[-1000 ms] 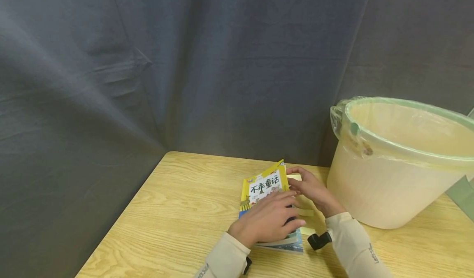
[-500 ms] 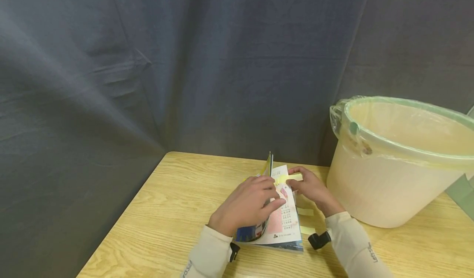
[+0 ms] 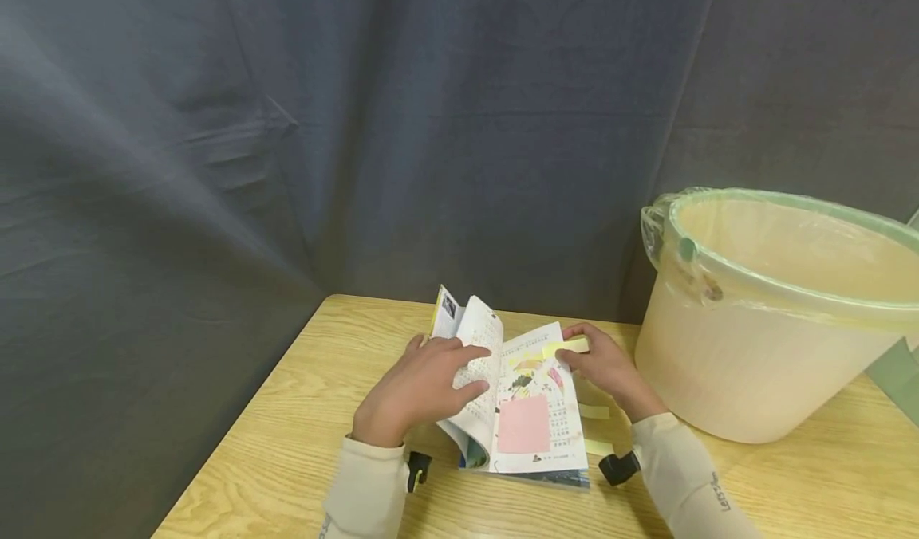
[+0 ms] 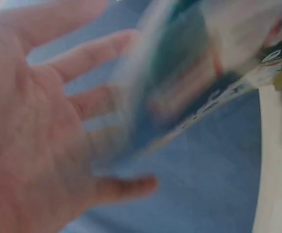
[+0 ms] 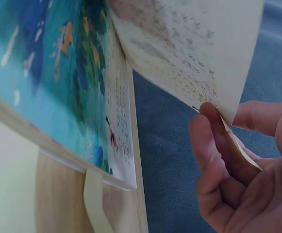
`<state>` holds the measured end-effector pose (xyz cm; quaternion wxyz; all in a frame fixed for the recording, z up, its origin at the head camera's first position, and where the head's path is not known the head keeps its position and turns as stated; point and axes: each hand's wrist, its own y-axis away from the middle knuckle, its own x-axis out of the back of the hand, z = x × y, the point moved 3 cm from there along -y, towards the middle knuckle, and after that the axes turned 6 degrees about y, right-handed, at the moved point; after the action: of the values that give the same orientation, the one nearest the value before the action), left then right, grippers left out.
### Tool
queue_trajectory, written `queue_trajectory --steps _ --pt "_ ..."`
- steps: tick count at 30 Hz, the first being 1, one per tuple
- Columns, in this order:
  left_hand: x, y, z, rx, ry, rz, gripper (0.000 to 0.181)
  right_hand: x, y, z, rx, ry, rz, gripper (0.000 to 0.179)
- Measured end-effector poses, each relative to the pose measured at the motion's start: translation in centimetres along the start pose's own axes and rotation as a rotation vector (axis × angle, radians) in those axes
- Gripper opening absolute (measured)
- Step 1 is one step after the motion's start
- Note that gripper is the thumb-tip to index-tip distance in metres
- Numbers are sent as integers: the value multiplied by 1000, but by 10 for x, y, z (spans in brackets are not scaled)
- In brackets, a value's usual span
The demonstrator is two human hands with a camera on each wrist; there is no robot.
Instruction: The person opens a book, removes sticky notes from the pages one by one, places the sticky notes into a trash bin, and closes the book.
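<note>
An illustrated book [image 3: 570,443] lies spread on the table, its cover and left pages raised. My left hand [image 3: 424,383] holds its fingers spread against these raised left pages [image 3: 483,332]; in the left wrist view the palm [image 4: 29,131] faces the blurred cover [image 4: 189,73]. At the upper right corner, my right hand [image 3: 606,367] pinches a page with a yellow sticky tab [image 3: 565,348] on it. The right wrist view shows that page [image 5: 199,53] lifted between thumb and fingers. A pink sticky note [image 3: 524,425] is stuck on the right page.
More pale yellow tabs [image 3: 594,412] stick out from the book's right edge. A large cream bucket [image 3: 732,363] with a green rim and clear plastic stands to the right on the wooden table [image 3: 301,411]. Dark grey cloth [image 3: 467,140] hangs behind.
The yellow cover has been turned over to the left with several pages, and the left hand has moved left with them. The illustrated page and pink note are now exposed. The right hand stays nearly in place.
</note>
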<state>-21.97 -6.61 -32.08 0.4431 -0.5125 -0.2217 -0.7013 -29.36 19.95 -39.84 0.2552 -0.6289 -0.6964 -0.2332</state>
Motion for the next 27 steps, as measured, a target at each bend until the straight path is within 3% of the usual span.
queue_trajectory --steps 7,12,16,21,23,27 --pt "-12 -1 -24 243 -11 -45 42 0 1 0 13 18 9 36" --pt "-22 -4 -36 332 -48 -56 34 1 2 0 25 32 9 37" --pt "-26 -9 -39 292 -63 -32 20 2 0 1 21 64 20 37" --pt "-35 -16 -39 208 -46 -59 29 4 -3 5 3 158 39 39" --pt "-39 -18 -40 202 -30 -66 27 5 -2 7 2 200 39 41" --pt "-44 -19 -40 198 -22 -60 44 5 0 10 0 264 24 45"
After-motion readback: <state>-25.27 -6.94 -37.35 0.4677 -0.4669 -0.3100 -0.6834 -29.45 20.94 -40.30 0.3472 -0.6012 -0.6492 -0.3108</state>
